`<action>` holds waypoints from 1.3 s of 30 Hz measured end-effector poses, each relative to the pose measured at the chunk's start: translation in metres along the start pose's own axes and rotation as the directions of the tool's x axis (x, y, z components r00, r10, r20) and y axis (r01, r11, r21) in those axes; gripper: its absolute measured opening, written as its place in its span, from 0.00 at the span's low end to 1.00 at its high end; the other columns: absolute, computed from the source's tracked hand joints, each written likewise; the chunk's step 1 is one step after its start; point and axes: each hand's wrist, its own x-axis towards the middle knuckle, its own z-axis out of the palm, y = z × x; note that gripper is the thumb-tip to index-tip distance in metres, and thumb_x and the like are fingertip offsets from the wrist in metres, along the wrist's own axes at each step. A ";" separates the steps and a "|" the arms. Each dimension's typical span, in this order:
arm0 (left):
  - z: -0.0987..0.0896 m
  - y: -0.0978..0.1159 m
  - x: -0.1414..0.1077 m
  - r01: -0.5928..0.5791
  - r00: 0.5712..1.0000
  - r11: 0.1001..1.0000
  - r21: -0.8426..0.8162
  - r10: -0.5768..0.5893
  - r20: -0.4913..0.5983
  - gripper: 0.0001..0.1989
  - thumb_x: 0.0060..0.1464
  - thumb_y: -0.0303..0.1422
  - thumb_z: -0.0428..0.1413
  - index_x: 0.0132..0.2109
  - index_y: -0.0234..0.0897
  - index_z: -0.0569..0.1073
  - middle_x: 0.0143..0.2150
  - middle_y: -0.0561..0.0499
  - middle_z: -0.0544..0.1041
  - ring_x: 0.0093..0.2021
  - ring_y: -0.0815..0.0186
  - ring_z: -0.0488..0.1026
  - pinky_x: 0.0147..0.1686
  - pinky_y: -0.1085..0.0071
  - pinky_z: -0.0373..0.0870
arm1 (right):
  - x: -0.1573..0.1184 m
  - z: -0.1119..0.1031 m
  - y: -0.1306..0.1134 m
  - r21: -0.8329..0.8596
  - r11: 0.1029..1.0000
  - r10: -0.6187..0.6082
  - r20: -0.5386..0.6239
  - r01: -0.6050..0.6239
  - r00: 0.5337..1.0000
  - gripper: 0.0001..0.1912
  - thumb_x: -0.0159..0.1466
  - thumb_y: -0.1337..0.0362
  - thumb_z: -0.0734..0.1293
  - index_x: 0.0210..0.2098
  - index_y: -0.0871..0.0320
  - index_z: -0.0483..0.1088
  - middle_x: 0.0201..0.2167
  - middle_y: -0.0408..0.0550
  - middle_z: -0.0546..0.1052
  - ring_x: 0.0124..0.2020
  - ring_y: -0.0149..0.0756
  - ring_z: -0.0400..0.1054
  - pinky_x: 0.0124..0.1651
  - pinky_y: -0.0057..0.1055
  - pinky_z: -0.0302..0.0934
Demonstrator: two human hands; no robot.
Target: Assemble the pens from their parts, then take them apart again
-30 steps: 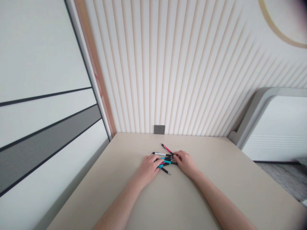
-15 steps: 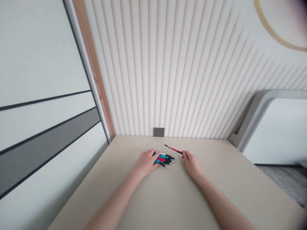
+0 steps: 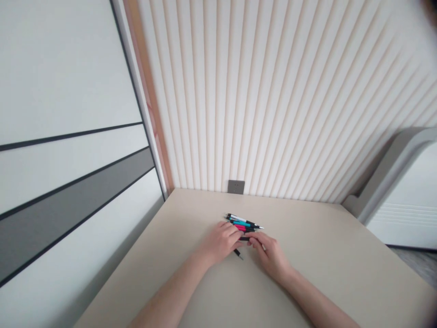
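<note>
A small bunch of mechanical pencils [image 3: 244, 222], with white, blue and red barrels and black grips, lies on the table with the tips pointing right. Curled over the near side of the bunch is my left hand [image 3: 221, 243], its fingers closed and hiding part of the pencils. My right hand [image 3: 273, 255] pinches the black end of a red mechanical pencil [image 3: 243, 238], whose other end goes under my left fingers. Another pencil with a black grip [image 3: 238, 253] pokes out below my left hand, tilted toward me.
The beige table [image 3: 307, 237] runs back to a ribbed white wall [image 3: 232, 91] with a dark socket [image 3: 236, 187] just above the table edge. A white and grey cabinet [image 3: 68, 182] stands along the left side. At the right is a grey-edged headboard [image 3: 382, 173].
My right hand has brought the red pencil left and nearer to me, beside the bunch. My left hand has slid to the near side, leaving more of the bunch in sight. The view has shifted slightly.
</note>
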 end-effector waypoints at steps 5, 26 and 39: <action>0.000 -0.011 -0.006 0.108 0.993 0.993 -0.057 -0.110 -0.047 0.13 0.67 0.35 0.46 0.53 0.41 0.70 0.44 0.48 0.76 0.44 0.62 0.75 0.45 0.67 0.71 | -0.007 0.018 -0.005 -0.119 0.987 0.107 -0.007 -0.108 0.994 0.29 0.64 0.53 0.63 0.62 0.54 0.57 0.26 0.43 0.71 0.26 0.38 0.66 0.30 0.33 0.64; -0.003 -0.009 -0.008 0.360 0.924 0.931 -0.062 -0.365 -0.111 0.14 0.66 0.39 0.45 0.37 0.39 0.71 0.35 0.51 0.78 0.34 0.64 0.75 0.34 0.73 0.66 | 0.016 0.028 -0.013 -0.591 0.801 -0.067 0.074 0.098 0.995 0.11 0.67 0.66 0.61 0.42 0.51 0.75 0.36 0.48 0.75 0.38 0.39 0.69 0.43 0.35 0.59; 0.007 -0.011 -0.009 0.173 0.983 0.985 -0.015 -0.172 0.069 0.09 0.63 0.36 0.50 0.45 0.42 0.74 0.44 0.51 0.78 0.43 0.62 0.76 0.41 0.70 0.70 | 0.009 0.006 -0.013 -0.356 0.931 -0.086 -0.004 0.079 0.996 0.15 0.67 0.61 0.62 0.53 0.51 0.68 0.43 0.49 0.75 0.44 0.40 0.68 0.47 0.35 0.58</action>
